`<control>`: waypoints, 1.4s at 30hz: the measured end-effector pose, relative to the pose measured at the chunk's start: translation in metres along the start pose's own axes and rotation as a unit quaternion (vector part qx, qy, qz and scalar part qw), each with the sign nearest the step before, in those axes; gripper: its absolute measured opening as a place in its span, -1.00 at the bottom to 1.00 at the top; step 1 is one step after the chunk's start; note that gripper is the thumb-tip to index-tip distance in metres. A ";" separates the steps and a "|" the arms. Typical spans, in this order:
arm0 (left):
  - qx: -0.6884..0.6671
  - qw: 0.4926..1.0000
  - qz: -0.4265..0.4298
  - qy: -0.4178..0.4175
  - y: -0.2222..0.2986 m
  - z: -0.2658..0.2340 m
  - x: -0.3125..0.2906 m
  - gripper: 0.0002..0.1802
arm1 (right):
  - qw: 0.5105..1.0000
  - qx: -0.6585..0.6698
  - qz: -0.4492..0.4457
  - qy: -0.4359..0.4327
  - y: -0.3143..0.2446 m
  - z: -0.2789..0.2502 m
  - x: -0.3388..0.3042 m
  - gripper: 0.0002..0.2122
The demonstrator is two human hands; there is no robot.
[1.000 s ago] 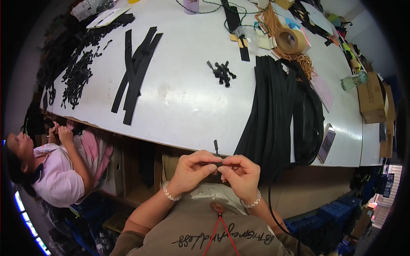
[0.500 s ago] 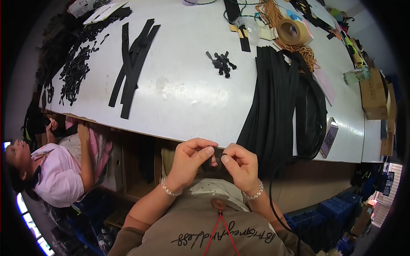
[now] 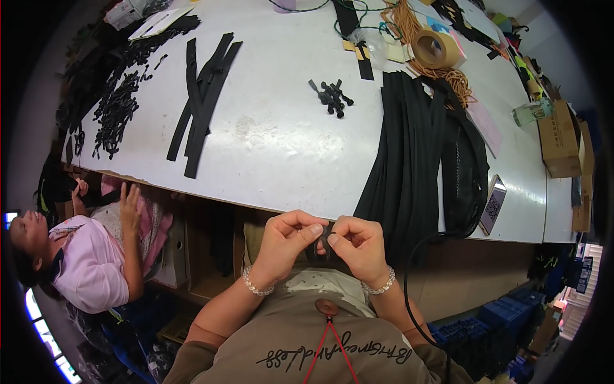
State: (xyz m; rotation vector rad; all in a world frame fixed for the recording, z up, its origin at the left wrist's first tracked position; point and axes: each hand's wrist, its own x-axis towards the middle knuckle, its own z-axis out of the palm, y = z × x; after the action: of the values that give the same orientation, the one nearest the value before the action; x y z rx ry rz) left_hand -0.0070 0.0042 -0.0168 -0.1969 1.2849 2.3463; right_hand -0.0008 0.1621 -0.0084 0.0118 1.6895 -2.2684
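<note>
Just in front of the table's near edge, my left hand [image 3: 291, 238] and my right hand [image 3: 358, 246] pinch a short, dark end of a black zipper strip [image 3: 327, 238] between thumbs and fingertips. The fingers cover most of it, so its details are hidden. On the table to the right lies a thick bundle of long black zipper strips [image 3: 406, 153], hanging over the near edge. Ahead of my hands sits a small cluster of black zipper pulls [image 3: 334, 99]. Several shorter black strips [image 3: 203, 105] lie crossed to the left.
A large heap of small black pulls [image 3: 116, 115] covers the table's left side. At the back right are a tape roll [image 3: 438, 50] and orange cord [image 3: 457, 86]. A phone [image 3: 492, 205] lies by the right edge. Another person [image 3: 96, 256] sits at the left.
My fingertips have shifted slightly on the dark strip end, and my hands are a little closer together. The other person's hand at the left has lifted with fingers raised.
</note>
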 end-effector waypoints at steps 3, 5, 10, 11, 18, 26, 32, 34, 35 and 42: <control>0.024 1.000 0.010 -0.006 0.000 -0.001 -0.001 -0.90 | 1.000 -0.014 0.019 -0.020 0.003 -0.004 0.000 -0.89; 0.028 1.000 0.009 -0.007 0.001 0.000 -0.001 -0.90 | 1.000 -0.012 0.017 -0.017 0.000 -0.002 0.000 -0.89; 0.035 0.999 0.006 -0.011 0.004 -0.001 -0.003 -0.91 | 0.999 -0.018 0.015 -0.022 0.004 -0.004 -0.002 -0.88; 0.038 0.999 0.008 -0.015 0.004 -0.001 -0.003 -0.91 | 0.999 -0.027 0.009 -0.024 0.004 -0.004 -0.002 -0.88; 0.059 0.998 0.016 -0.025 0.006 0.000 -0.005 -0.92 | 1.000 -0.022 -0.004 -0.013 0.004 -0.002 -0.005 -0.89; 0.074 0.996 0.036 -0.030 0.008 0.002 -0.007 -0.92 | 0.994 -0.073 -0.076 0.025 -0.004 0.008 -0.008 -0.89; 0.048 0.997 0.037 -0.047 0.003 -0.001 -0.010 -0.91 | 0.985 -0.090 -0.132 0.066 -0.001 0.014 -0.010 -0.91; 0.049 0.997 0.046 -0.049 0.004 -0.002 -0.009 -0.91 | 0.984 -0.089 -0.138 0.072 0.000 0.013 -0.009 -0.92; 0.057 0.996 0.057 -0.036 0.005 -0.002 -0.009 -0.90 | 0.994 -0.056 -0.082 0.052 0.000 0.010 -0.008 -0.95; 0.178 0.973 0.149 0.020 0.004 -0.003 -0.007 -0.87 | 0.997 -0.064 -0.031 0.016 -0.002 0.003 -0.006 -0.96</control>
State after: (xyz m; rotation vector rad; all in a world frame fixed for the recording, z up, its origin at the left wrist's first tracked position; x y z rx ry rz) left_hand -0.0032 -0.0021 -0.0133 0.0689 1.8358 2.3032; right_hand 0.0049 0.1617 -0.0045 -0.0330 1.8736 -2.2091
